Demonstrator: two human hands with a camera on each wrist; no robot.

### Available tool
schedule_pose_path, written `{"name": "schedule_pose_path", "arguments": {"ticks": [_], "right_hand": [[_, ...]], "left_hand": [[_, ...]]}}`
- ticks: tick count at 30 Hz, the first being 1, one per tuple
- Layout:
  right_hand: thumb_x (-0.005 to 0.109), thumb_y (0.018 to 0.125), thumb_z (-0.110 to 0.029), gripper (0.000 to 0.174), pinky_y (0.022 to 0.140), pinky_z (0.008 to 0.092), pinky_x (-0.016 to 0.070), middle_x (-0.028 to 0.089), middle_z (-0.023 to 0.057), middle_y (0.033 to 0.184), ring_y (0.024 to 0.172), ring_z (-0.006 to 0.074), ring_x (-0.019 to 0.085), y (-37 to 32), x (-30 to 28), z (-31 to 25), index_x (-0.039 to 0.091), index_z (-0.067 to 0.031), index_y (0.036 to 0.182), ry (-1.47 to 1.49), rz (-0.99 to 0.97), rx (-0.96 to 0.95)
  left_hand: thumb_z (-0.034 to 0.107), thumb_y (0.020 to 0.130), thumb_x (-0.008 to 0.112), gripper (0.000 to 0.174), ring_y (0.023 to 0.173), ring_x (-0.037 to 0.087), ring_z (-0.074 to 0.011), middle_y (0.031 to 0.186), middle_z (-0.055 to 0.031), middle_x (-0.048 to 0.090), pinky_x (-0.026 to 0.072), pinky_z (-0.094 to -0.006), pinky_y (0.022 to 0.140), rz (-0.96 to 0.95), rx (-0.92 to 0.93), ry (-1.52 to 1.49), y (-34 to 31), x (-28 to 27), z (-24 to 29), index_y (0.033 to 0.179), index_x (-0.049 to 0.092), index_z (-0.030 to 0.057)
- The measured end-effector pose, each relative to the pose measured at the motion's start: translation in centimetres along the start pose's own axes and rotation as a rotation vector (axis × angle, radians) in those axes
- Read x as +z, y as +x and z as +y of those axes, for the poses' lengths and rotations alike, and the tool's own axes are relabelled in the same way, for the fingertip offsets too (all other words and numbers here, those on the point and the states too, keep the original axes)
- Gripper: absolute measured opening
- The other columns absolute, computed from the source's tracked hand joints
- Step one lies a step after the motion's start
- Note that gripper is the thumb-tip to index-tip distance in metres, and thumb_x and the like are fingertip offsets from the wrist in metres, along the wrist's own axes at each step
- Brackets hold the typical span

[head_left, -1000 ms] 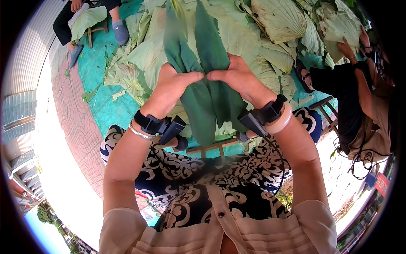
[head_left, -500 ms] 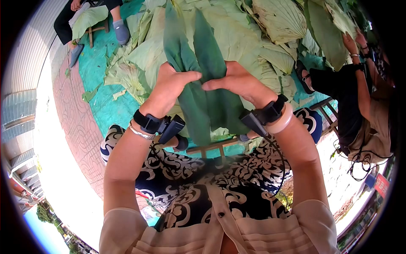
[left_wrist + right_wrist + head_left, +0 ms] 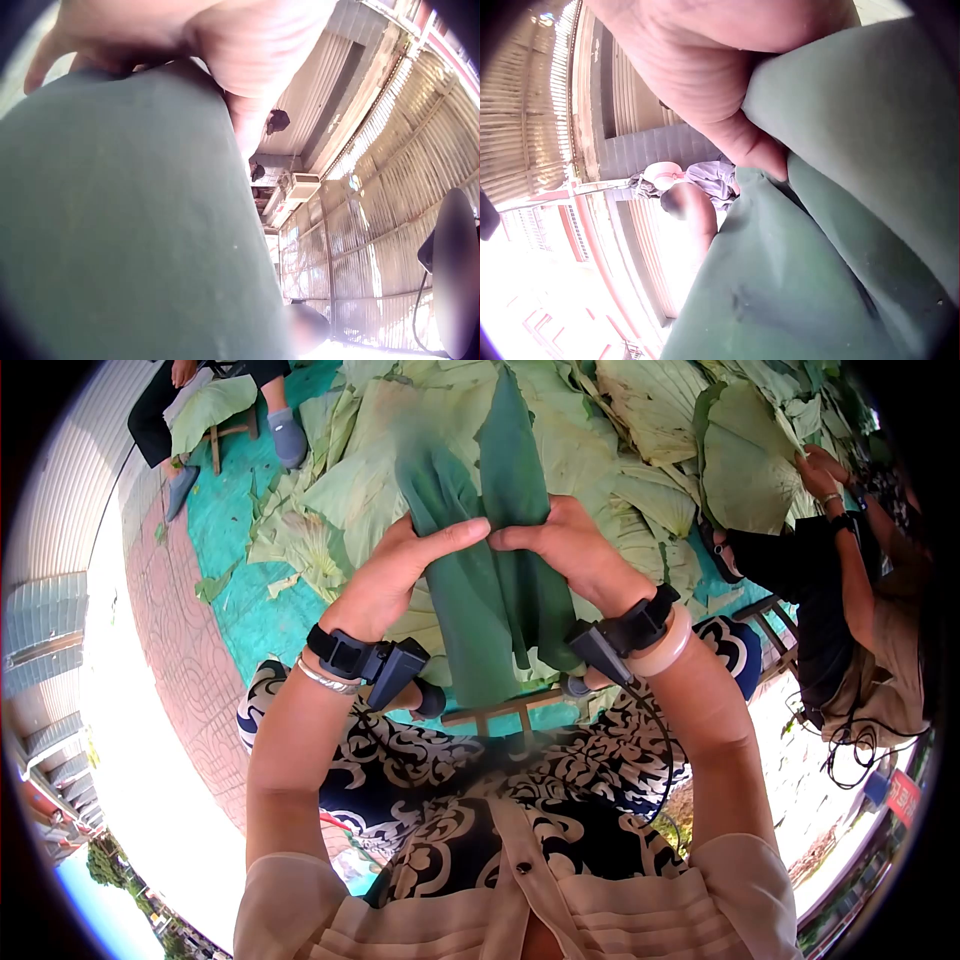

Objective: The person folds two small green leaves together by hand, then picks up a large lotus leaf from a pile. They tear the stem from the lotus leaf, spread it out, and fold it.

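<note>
A dark green leaf [image 3: 468, 635], folded lengthwise with creases, is held upright between both hands in the head view; it looks like a lotus leaf. My left hand [image 3: 405, 565] grips its left side, the thumb lying across the front and the other fingers hidden behind. On the right side my right hand [image 3: 575, 550] pinches it, thumb tip close to the left thumb. Two upper flaps spread apart above the thumbs. In the left wrist view the leaf [image 3: 142, 225] covers much of the frame; the right wrist view shows the right thumb pressed into a fold of the leaf [image 3: 780, 277].
A broad pile of pale green lotus leaves [image 3: 580, 450] spreads ahead on a teal sheet [image 3: 225, 540]. At right a person [image 3: 850, 570] handles another large leaf [image 3: 750, 460]. At upper left, a seated person's leg [image 3: 270, 400] shows beside a leaf [image 3: 212, 415]. A wooden stool edge [image 3: 500, 715] lies below the hands.
The thumbs parted slightly, then came close again, the left thumb now reaching farther right. The left flap sits lower and the right flap stands straighter. The person at right has shifted their leaf.
</note>
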State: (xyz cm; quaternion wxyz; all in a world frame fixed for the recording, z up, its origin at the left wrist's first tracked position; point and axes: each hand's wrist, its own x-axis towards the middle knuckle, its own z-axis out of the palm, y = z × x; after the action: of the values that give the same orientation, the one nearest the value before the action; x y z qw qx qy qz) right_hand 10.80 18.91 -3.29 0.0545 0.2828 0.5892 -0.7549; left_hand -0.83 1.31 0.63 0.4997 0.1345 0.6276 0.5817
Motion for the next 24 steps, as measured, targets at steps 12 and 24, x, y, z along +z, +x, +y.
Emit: {"name": "schedule_pose_path", "arguments": {"ticks": [12, 24], "right_hand": [[0.075, 0.08, -0.004, 0.032, 0.084, 0.0305, 0.0528, 0.073, 0.0102, 0.102, 0.09, 0.0176, 0.068, -0.7, 0.8, 0.0, 0.07, 0.0058, 0.109, 0.049, -0.035, -0.071], [0.073, 0.08, -0.004, 0.031, 0.084, 0.0304, 0.0528, 0.073, 0.0103, 0.101, 0.09, 0.0177, 0.068, -0.6, 0.6, -0.2, 0.069, 0.0065, 0.109, 0.014, -0.061, -0.067]], "left_hand": [[0.007, 0.085, 0.07, 0.026, 0.092, 0.067, -0.0157, 0.101, -0.0079, 0.072, 0.0522, -0.0299, 0.084, 0.07, -0.083, -0.015, 0.2, -0.6, -0.9, 0.11, 0.069, -0.0025], [0.009, 0.086, 0.072, 0.03, 0.092, 0.068, -0.0159, 0.104, -0.0085, 0.071, 0.0538, -0.0302, 0.081, 0.026, -0.067, -0.086, 0.2, 0.4, -0.1, 0.113, 0.067, -0.0035]]}}
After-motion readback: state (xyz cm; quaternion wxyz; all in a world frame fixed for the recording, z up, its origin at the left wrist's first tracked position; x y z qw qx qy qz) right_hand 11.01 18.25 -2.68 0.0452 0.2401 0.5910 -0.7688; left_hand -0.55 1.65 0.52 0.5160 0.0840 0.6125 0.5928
